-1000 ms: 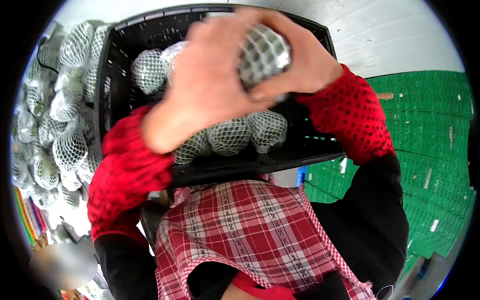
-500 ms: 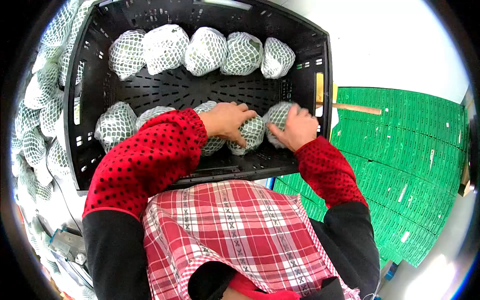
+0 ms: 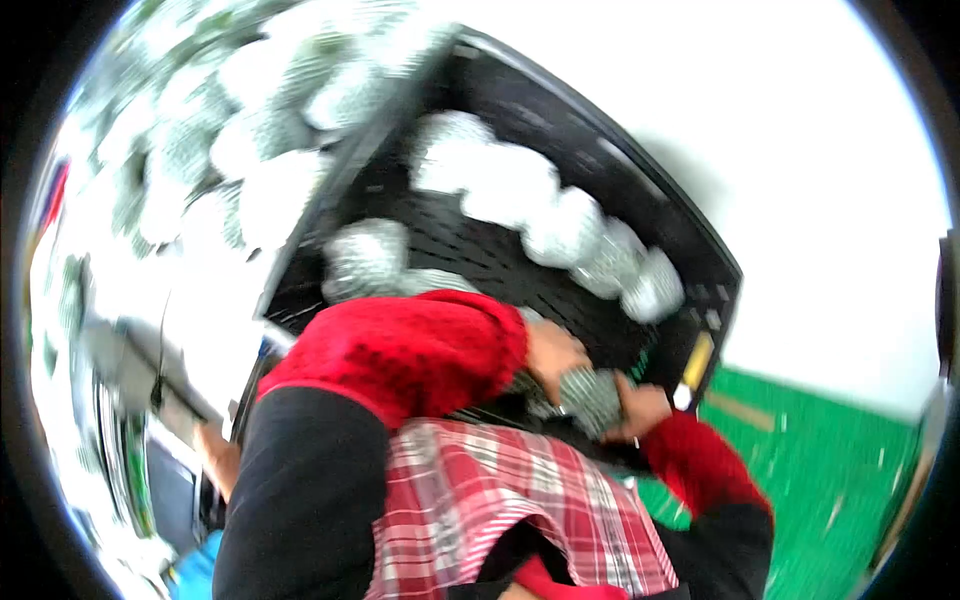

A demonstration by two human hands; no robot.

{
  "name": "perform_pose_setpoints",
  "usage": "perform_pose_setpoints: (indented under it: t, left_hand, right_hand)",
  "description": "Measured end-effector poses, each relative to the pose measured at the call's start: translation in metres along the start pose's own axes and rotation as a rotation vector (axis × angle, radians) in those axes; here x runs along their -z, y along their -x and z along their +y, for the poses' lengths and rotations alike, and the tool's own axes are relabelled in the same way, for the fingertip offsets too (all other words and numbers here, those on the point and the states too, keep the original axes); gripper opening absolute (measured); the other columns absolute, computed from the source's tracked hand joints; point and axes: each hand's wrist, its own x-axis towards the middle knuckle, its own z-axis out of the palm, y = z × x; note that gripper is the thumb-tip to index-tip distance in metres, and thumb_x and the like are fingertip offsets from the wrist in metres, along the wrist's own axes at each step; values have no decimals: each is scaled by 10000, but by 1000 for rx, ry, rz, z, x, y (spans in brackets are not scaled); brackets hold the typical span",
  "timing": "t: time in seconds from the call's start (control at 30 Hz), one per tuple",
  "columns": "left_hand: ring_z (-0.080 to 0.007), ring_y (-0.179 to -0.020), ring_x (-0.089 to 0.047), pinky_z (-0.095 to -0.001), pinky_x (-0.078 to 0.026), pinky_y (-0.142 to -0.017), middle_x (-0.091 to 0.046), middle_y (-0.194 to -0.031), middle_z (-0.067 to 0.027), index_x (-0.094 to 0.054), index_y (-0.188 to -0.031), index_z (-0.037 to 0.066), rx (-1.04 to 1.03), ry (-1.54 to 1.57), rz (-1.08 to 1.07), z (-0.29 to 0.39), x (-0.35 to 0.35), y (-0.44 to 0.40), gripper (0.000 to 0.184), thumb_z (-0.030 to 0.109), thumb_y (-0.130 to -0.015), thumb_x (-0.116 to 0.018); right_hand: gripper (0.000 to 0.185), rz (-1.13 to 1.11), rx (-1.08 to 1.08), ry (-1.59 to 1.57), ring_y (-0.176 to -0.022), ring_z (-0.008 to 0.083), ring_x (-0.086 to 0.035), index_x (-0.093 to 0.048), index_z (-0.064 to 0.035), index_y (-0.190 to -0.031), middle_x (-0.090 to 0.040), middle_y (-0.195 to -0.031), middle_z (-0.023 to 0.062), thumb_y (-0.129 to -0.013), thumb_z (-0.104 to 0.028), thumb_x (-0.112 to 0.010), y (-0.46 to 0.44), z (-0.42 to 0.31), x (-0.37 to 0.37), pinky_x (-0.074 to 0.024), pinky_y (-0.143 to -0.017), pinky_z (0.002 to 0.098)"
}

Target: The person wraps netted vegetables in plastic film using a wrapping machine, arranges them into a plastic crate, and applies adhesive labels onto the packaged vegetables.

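My right hand [image 3: 641, 408] is curled against the right side of a round, pale-green piece of produce [image 3: 593, 402] in white netting, at the near right corner of a black crate [image 3: 440, 225]. My left hand [image 3: 557, 357] is beside that piece on its left, fingers bent downward; blur hides their exact grip. More netted produce [image 3: 366, 258] lies along the near side, partly covered by my left sleeve. Along the far side runs a row of netted pieces [image 3: 562, 228]. The kind of produce under the nets cannot be made out.
A large heap of netted produce [image 3: 190, 140] lies to the left of the crate. At the lower left, another person's hand [image 3: 217, 458] shows near grey equipment [image 3: 130, 355]. Green crates [image 3: 800, 480] are stacked at the right, beside a white wall [image 3: 840, 200].
The view has turned, so the crate now appears slanted and further right. My hands have come closer together around the rightmost near piece. More of the heap shows.
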Motion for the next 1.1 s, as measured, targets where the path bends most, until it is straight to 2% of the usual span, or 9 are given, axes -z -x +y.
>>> perform_pose_setpoints:
  t: [0.1, 0.2, 0.3, 0.33, 0.43, 0.6, 0.73, 0.83, 1.1]
  left_hand:
    - [-361, -1087, -589, -451, -493, -898, -602, -1189, -175, -564, -1240, 69, 95, -271, 61, 17, 53, 16, 704, 495, -704, -730]
    - [-336, -1010, -628, -438, -511, -865, -651, -1087, -156, -626, -1102, 62, 400, -331, 345, 78, 166, 115, 510, 416, -745, -709]
    - [-316, -966, -650, -395, -521, -854, -670, -1047, -136, -599, -1220, 95, 770, 38, 1346, 132, 187, 256, 563, 334, -740, -767]
    - [-335, -963, -624, -412, -507, -846, -650, -1043, -183, -608, -1166, 23, 683, -219, 1751, 71, 156, 309, 545, 334, -753, -780]
    - [-381, -1150, -518, -463, -423, -980, -520, -1277, -249, -423, -1326, -52, 1493, -581, 1492, 32, 85, 385, 918, 418, -651, -831]
    - [-417, -1428, -204, -625, -303, -1053, -233, -1545, -215, -307, -1472, 57, 1479, -699, 1155, 0, 23, 385, 1090, 348, -572, -851]
    - [-436, -1368, -295, -570, -377, -1026, -287, -1516, -195, -336, -1455, 84, 1407, -622, 1357, -28, 33, 417, 1138, 294, -482, -888]
    - [-437, -1291, -383, -496, -385, -1053, -378, -1445, -213, -340, -1421, 49, 1363, -637, 1259, -16, 36, 438, 1115, 310, -487, -891]
    - [-255, -1089, -556, -343, -444, -966, -544, -1245, -161, -327, -1381, -53, 911, 509, 1965, -35, -16, 485, 905, 229, -681, -827]
  right_hand:
    - [1331, -81, -47, 66, -630, 397, -640, -172, 73, -1480, -635, -716, 248, -578, -717, -751, 12, 4, -25, -518, -580, 454]
    - [1150, -477, 81, -47, -940, 393, -659, -381, 8, -1427, -670, -1044, 244, -608, -717, -735, 9, 15, 54, -513, -844, 452]
    - [653, 353, 7, -474, -952, 274, -678, -549, 50, -1256, -680, -1090, 189, -742, -282, -778, -43, -48, 186, -531, -839, 393]
    - [562, 722, 340, -728, -958, 233, -673, -533, 53, -1266, -671, -1089, 169, -761, -67, -748, -60, -85, 228, -537, -828, 338]
    - [599, 963, 639, -683, -1050, 263, -647, -539, 44, -1261, -646, -1087, 193, -744, -106, -800, -114, -186, 325, -513, -894, 337]
    - [1066, 226, 583, 241, -1138, 371, -582, -464, 70, -1335, -570, -1243, 282, -613, -649, -780, -255, -347, 361, -466, -959, 447]
    - [1213, 453, 420, 697, -1211, 439, -484, -360, -5, -1412, -474, -1303, 309, -482, -597, -864, -283, -378, 318, -459, -923, 542]
    - [808, 510, 599, 468, -1022, 383, -596, -496, -26, -1194, -586, -1076, 202, -523, -284, -864, -312, -367, 321, -525, -772, 519]
    - [675, 256, 1009, -1274, -1058, 239, -629, -521, 49, -1293, -652, -1147, 143, -723, -212, -772, -200, -229, 395, -486, -949, 364]
